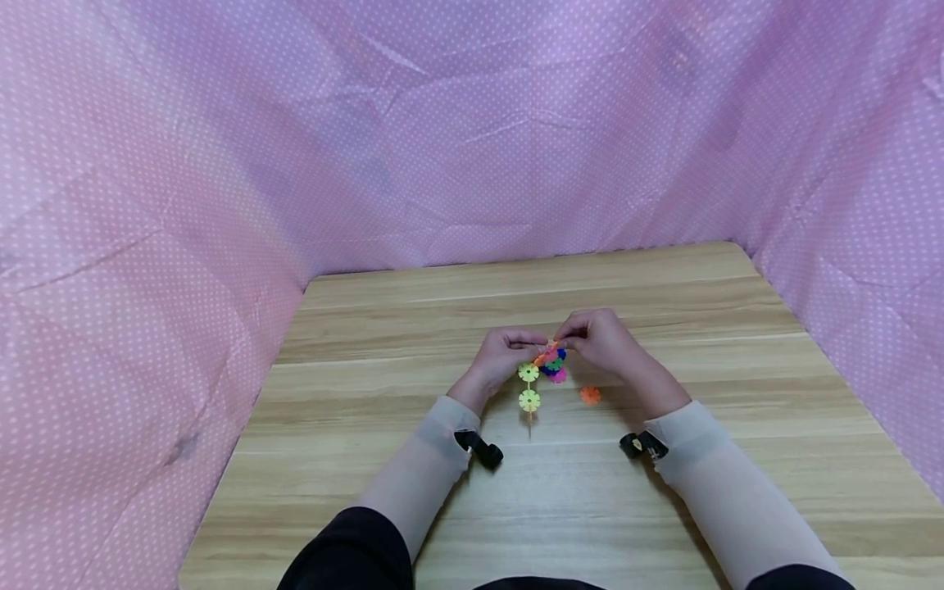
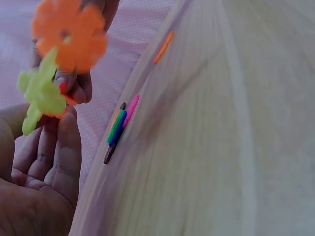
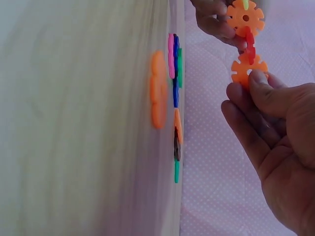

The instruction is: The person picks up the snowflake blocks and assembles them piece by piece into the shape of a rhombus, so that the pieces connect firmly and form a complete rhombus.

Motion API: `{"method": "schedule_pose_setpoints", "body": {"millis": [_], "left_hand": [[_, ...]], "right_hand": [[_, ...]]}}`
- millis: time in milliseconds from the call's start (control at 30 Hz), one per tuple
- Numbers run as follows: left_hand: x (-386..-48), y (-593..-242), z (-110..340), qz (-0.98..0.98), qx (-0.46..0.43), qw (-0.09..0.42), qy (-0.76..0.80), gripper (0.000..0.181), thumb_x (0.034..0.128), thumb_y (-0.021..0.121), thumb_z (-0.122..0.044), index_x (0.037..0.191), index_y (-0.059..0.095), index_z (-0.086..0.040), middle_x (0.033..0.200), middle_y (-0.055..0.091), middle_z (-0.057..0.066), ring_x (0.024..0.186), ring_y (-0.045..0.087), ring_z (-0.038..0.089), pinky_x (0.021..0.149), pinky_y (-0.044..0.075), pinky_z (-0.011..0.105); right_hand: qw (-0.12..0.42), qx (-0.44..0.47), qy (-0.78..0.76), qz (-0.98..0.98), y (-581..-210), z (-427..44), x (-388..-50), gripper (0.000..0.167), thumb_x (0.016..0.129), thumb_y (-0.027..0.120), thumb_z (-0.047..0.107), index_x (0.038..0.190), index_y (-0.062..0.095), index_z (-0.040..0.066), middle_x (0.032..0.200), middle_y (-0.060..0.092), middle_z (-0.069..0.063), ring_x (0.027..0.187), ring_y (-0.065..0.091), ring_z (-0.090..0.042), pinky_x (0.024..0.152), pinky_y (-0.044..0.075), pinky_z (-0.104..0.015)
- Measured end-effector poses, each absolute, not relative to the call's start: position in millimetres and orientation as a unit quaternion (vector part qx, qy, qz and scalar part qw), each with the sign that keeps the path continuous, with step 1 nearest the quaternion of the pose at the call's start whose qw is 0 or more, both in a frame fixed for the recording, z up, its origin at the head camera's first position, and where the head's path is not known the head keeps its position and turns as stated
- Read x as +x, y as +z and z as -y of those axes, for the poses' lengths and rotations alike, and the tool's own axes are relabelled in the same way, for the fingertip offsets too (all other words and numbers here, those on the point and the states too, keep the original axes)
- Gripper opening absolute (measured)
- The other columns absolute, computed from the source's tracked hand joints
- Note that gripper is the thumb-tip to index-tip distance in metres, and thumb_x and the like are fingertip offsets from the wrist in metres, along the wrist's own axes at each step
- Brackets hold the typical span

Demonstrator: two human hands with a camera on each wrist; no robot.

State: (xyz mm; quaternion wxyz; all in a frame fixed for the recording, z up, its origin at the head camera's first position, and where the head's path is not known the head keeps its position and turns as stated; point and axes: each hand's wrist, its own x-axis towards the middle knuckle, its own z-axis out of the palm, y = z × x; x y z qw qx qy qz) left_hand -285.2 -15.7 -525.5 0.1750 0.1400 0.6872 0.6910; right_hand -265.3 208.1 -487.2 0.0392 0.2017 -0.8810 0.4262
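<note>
Both hands hold a chain of notched plastic discs above the table. My right hand (image 3: 290,132) pinches an orange disc (image 3: 241,73) between thumb and finger. A red disc (image 3: 250,49) links it crosswise to another orange disc (image 3: 236,19). My left hand (image 2: 42,182) grips the chain's other end, beside a yellow-green disc (image 2: 42,93); its exact hold is partly hidden. In the head view, my left hand (image 1: 504,359) and right hand (image 1: 601,340) nearly meet. Two yellow-green discs, an upper one (image 1: 528,373) and a lower one (image 1: 529,401), stand out below the left hand.
A loose orange disc (image 1: 590,395) lies on the wooden table (image 1: 560,508), left of my right wrist. Several pink, blue, green and brown discs lie close together under the hands, among them a pink disc (image 1: 558,375). Pink dotted cloth (image 1: 472,131) hangs around the table.
</note>
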Motion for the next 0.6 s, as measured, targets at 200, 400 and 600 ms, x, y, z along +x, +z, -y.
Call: {"method": "schedule_pose_setpoints", "body": {"millis": [200, 400, 600], "left_hand": [[-284.4, -525.3, 15.9, -0.707, 0.154, 0.157, 0.673, 0.016, 0.0952, 0.078, -0.006, 0.110, 0.080, 0.000, 0.105, 0.079, 0.008, 0.091, 0.071, 0.013, 0.078, 0.058, 0.024], [-283.2, -524.2, 16.2, -0.712, 0.142, 0.159, 0.669, 0.014, 0.0952, 0.079, -0.010, 0.108, 0.082, -0.004, 0.105, 0.079, 0.005, 0.094, 0.071, 0.013, 0.078, 0.058, 0.024], [-282.3, -523.9, 15.7, -0.712, 0.148, 0.161, 0.668, 0.014, 0.0959, 0.078, -0.010, 0.108, 0.082, -0.005, 0.105, 0.079, 0.005, 0.093, 0.071, 0.014, 0.076, 0.059, 0.025]], "right_hand": [[-0.017, 0.178, 0.384, 0.906, -488.9, -216.6, -268.0, 0.026, 0.096, 0.071, -0.006, 0.121, 0.075, -0.002, 0.111, 0.075, -0.013, 0.095, 0.071, -0.025, 0.081, 0.062, -0.040], [-0.056, 0.176, 0.278, 0.943, -490.0, -225.2, -265.2, 0.032, 0.098, 0.070, 0.001, 0.130, 0.072, 0.001, 0.110, 0.067, -0.011, 0.091, 0.061, -0.023, 0.081, 0.056, -0.043], [-0.055, 0.208, 0.246, 0.945, -493.8, -228.2, -264.5, 0.020, 0.098, 0.071, 0.003, 0.116, 0.079, 0.004, 0.106, 0.066, -0.008, 0.095, 0.062, -0.023, 0.088, 0.057, -0.045]]}}
